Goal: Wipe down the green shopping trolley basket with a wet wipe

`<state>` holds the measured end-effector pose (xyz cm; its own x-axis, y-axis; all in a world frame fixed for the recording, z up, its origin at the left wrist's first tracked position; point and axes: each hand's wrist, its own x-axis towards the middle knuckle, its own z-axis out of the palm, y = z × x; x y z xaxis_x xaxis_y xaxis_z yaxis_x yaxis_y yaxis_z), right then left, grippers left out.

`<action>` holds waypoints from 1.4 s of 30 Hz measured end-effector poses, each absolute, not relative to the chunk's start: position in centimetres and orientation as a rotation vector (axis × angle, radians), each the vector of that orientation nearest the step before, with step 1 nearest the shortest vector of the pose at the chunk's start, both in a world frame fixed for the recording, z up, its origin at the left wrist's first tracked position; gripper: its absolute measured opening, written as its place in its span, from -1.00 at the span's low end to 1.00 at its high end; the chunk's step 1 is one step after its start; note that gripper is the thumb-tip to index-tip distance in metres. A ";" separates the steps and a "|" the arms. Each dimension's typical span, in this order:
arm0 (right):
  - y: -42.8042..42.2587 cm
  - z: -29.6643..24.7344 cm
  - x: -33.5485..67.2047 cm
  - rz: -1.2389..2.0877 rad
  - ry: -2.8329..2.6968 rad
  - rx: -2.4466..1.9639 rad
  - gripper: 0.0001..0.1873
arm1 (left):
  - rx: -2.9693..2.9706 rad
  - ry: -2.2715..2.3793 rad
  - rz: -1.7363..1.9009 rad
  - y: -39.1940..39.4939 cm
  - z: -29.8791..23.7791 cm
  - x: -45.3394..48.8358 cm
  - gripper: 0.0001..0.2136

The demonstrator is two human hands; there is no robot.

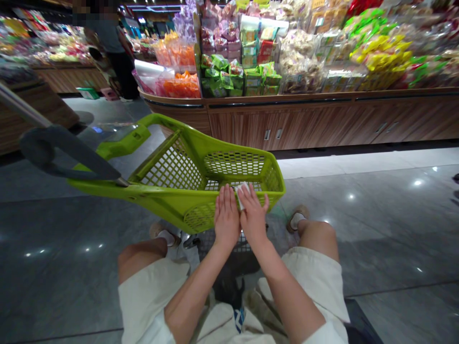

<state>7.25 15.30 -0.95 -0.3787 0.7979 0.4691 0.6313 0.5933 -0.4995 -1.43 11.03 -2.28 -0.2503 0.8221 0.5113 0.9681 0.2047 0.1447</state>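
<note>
A green plastic shopping basket cart (229, 143) with lattice walls stands in front of me, its near rim crossing the middle of the head view. My left hand (227, 215) lies with straight fingers over that rim and holds nothing that I can see. Right beside it, my right hand (254, 210) presses a white tissue (243, 196) on the rim; part of the tissue shows around its fingers. The basket's inside shows lattice and no goods. A grey handle (68, 153) with a metal pole rises from the basket's left end.
A wooden display counter (244, 124) loaded with packaged snacks runs along the far side. Another person (114, 52) stands at the back left near a green container (88, 92). My knees and feet flank the cart on the grey tiled floor (380, 205).
</note>
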 end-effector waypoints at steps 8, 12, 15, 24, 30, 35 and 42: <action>16.1 -1.1 10.5 0.269 -2.189 -1.092 -0.23 | -1.688 -2.143 -0.660 10.7 -2.1 -1.6 -0.32; 18.5 -2.9 15.1 0.273 -2.019 -1.296 -0.26 | -1.702 -2.138 -0.671 10.8 -2.0 -1.5 -0.32; 19.6 -3.9 16.7 0.333 -1.818 -1.423 -0.31 | -1.704 -2.148 -0.666 10.9 -1.9 -1.2 -0.31; 15.4 -1.5 7.1 0.328 -2.057 -1.097 -0.25 | -1.663 -2.136 -0.635 11.2 -2.5 -1.2 -0.34; 15.2 -0.8 8.0 0.235 -2.199 -1.019 -0.23 | -1.671 -2.134 -0.603 10.8 -2.5 -1.5 -0.33; 17.5 -2.5 13.2 0.180 -2.129 -1.128 -0.22 | -1.691 -2.137 -0.648 10.8 -2.1 -1.3 -0.32; 19.5 -4.7 16.2 0.185 -1.782 -1.397 -0.30 | -1.690 -2.151 -0.692 11.1 -2.0 -0.8 -0.32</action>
<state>16.22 19.55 -4.74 -0.0230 0.8556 0.5171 0.7309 0.3673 -0.5752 -0.82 11.06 -1.98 -0.2497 0.8128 0.5263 0.9672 0.1832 0.1760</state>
